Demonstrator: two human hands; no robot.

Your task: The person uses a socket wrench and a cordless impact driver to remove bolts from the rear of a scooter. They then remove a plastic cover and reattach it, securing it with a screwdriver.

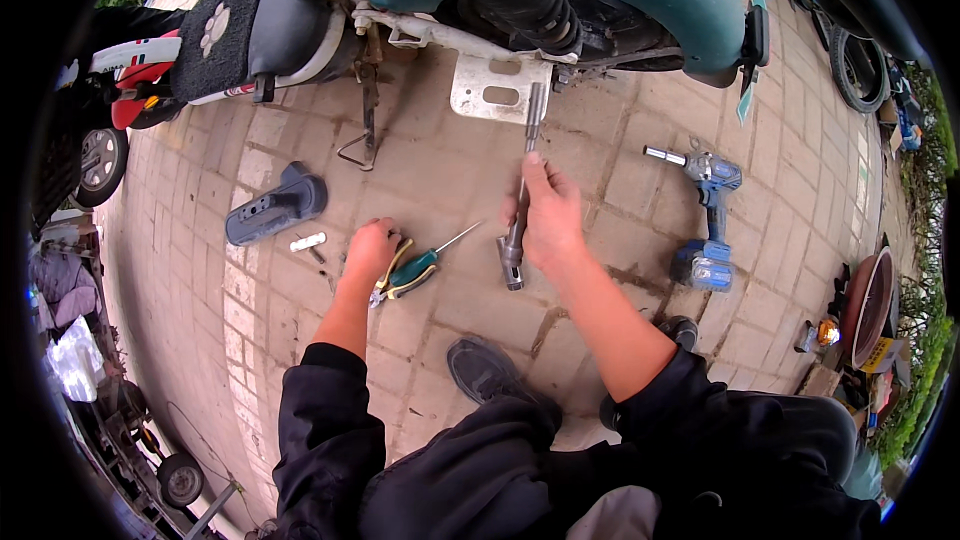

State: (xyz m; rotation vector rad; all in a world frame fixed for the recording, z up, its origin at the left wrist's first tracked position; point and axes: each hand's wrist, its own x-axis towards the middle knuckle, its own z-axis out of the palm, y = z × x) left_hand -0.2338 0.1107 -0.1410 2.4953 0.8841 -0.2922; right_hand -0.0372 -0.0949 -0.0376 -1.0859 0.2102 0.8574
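My right hand (pixel 552 210) is wrapped round a long grey metal bar tool (pixel 534 125) with thicker, socket-like ends. The tool points away from me, its far end overlapping a slotted metal plate (pixel 500 88) under the scooter. Low over the paving, my left hand (pixel 372 246) has its fingers curled, and what is under them is hidden. Right beside those fingers lie pliers (pixel 410 287) with yellow-and-dark handles. A screwdriver with a green handle (pixel 413 268) rests across them.
A scooter with a teal fender (pixel 660 0) stands ahead, its kickstand (pixel 369 110) down. A blue cordless impact wrench (pixel 708 210) lies right. Left are a dark plastic cover (pixel 278 206) and a small white piece (pixel 308 241). My shoe (pixel 484 368) stands on the brick paving.
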